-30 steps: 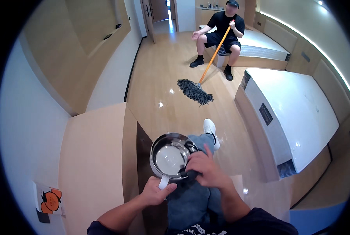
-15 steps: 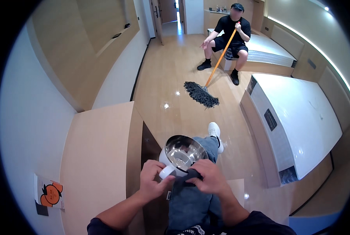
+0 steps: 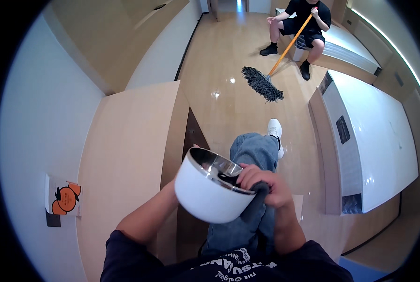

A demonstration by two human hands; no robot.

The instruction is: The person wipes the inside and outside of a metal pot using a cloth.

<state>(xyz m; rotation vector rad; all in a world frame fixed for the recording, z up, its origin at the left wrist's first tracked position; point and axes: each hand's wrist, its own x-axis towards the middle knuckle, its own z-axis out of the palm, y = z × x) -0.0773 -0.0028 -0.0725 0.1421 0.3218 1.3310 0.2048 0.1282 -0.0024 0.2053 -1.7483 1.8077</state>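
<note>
A white pot with a shiny steel inside is tilted in front of me above my lap, its outer wall facing me. My left hand holds it from the far left side; most of that hand is hidden behind the pot, with a fingertip showing at the rim. The pot's handle is out of sight. At the right of the rim, my right hand grips a dark grey cloth pressed over the edge. Its fingers are curled at the rim, and the cloth hangs down along the outer wall.
A light wooden cabinet stands close on my left. Farther off, a seated person in black holds a mop with its grey head on the floor. A plastic-wrapped mattress on a bed base is to the right.
The pot has been turned, so its white outer wall faces me and the handle is hidden. My left hand has gone behind it. The view has tipped downward.
</note>
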